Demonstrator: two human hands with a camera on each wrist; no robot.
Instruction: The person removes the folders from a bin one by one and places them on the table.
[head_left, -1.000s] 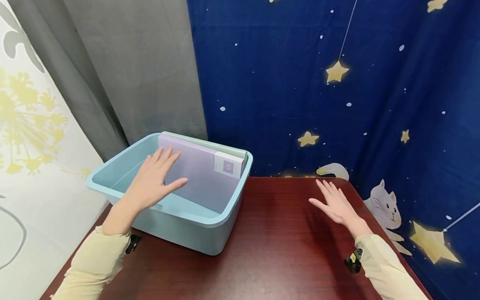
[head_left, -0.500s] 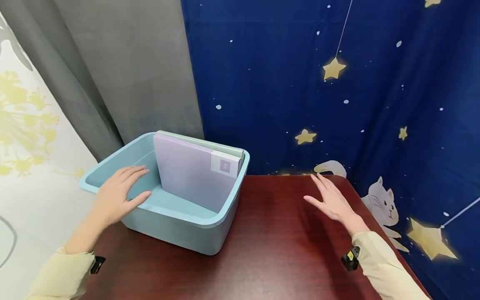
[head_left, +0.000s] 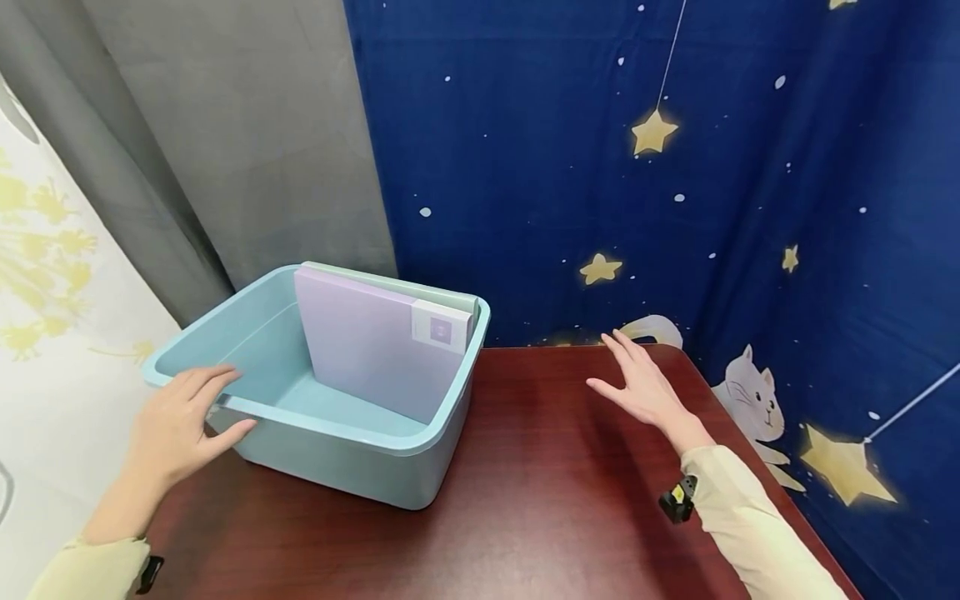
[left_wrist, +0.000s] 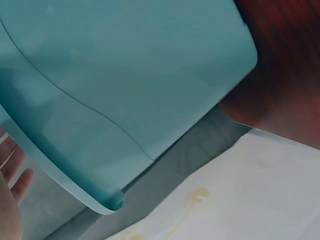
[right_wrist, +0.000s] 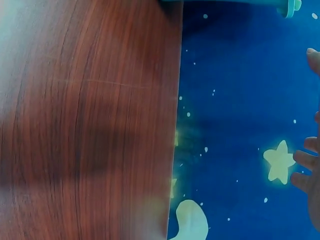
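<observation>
A light-blue plastic tub (head_left: 300, 423) stands on the table's left side. Inside it, a flat lilac box (head_left: 367, 342) with a white label leans upright against a pale green one (head_left: 450, 297) at the far wall. My left hand (head_left: 174, 425) is at the tub's near left corner, fingers loosely bent over the rim and thumb apart. In the left wrist view its fingers (left_wrist: 14, 162) show beside the rim, at the left edge. My right hand (head_left: 641, 387) hovers over the table's right part, fingers spread and holding nothing. Its fingertips (right_wrist: 303, 160) enter the right wrist view from the right.
The dark red wooden table (head_left: 540, 467) ends at the back against a navy star-patterned curtain (head_left: 525, 167). Behind the tub hangs a grey curtain (head_left: 247, 133). White fabric with a yellow print (head_left: 45, 400) borders the left.
My left hand has moved left and toward me, from over the tub's inside to its near left corner. The right hand has stayed in nearly the same place, as the view shifted slightly.
</observation>
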